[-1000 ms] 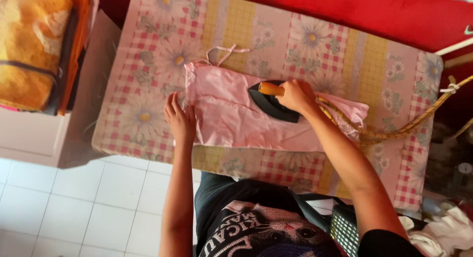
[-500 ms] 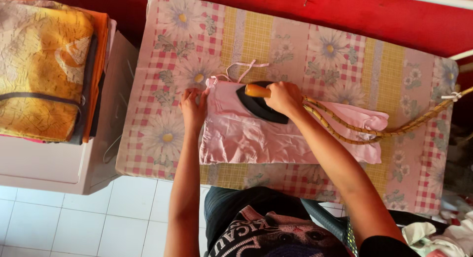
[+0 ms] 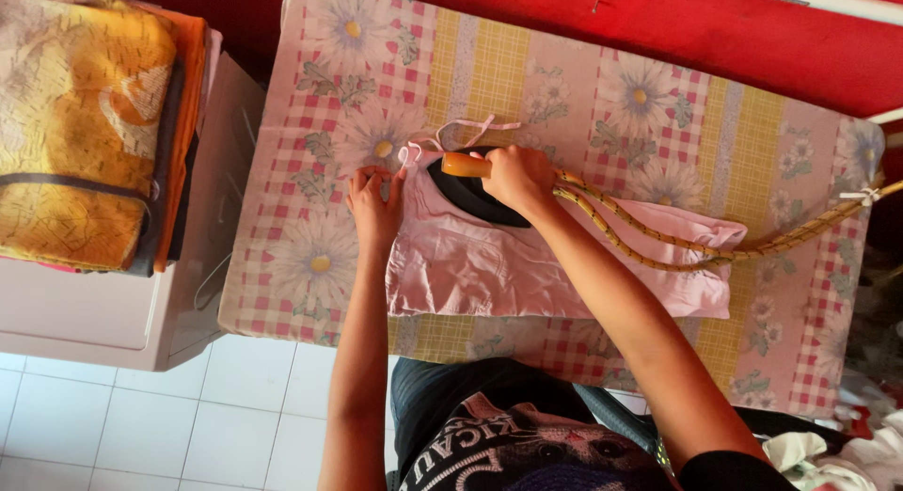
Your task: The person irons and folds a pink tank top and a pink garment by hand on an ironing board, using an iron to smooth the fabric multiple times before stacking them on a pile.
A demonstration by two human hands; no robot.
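Observation:
A pink garment (image 3: 527, 265) lies flat on an ironing table covered with a pink and yellow flowered cloth (image 3: 658, 105). My right hand (image 3: 517, 176) grips the orange handle of a black iron (image 3: 470, 195), which rests on the garment's upper left part. My left hand (image 3: 374, 204) presses flat on the garment's left edge, fingers spread, just left of the iron. A braided yellow cord (image 3: 658, 246) runs from the iron across the garment to the right edge of the table.
A white cabinet (image 3: 113, 312) stands to the left with a yellow and orange bundle of folded fabric (image 3: 75, 124) on top. White floor tiles (image 3: 188, 425) lie below. A red wall (image 3: 705, 30) runs behind the table. Crumpled clothes (image 3: 837, 453) sit at bottom right.
The iron has slid left toward the garment's strap end with my right hand. My left hand has kept its hold on the left edge. The view has shifted so the table sits further right.

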